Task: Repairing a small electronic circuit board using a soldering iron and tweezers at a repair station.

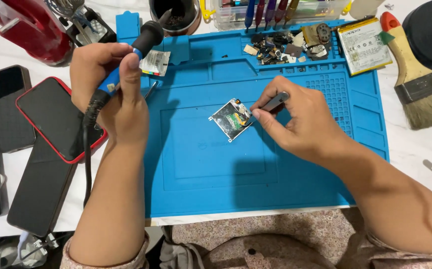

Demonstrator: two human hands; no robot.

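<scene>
a white worktop carries a blue silicone repair mat (275, 189), with dark phones (56, 117) lined up off its left edge, a paintbrush (417, 84) off the right, and a flat battery (364, 45) and a heap of small salvaged parts (280, 47) along the mat's top trays.

near the middle of the mat lies a small square circuit module (232, 119), metal-framed, turned like a diamond, flat on the rubber. the right hand (300, 119) is closed narrowly on a pair of tweezers (270, 104), whose tips come down on the module's right edge, touching it or nearly so; whether they pinch a part there is too small to tell. the left hand (109, 79) is wrapped in a full fist around a blue and black soldering iron (136, 50), its cord trailing down past the wrist. the iron sits up and to the left, well apart from the module, and its end points up toward a dark pot (174, 15) at the mat's top edge.

to work this well, i judge the tweezers should pin the module firmly enough that it can't skate on the mat, the right wrist resting down for steadiness. the iron should come in low from the left, meeting only the joint wanted, and the cord kept from dragging across the phones.
</scene>
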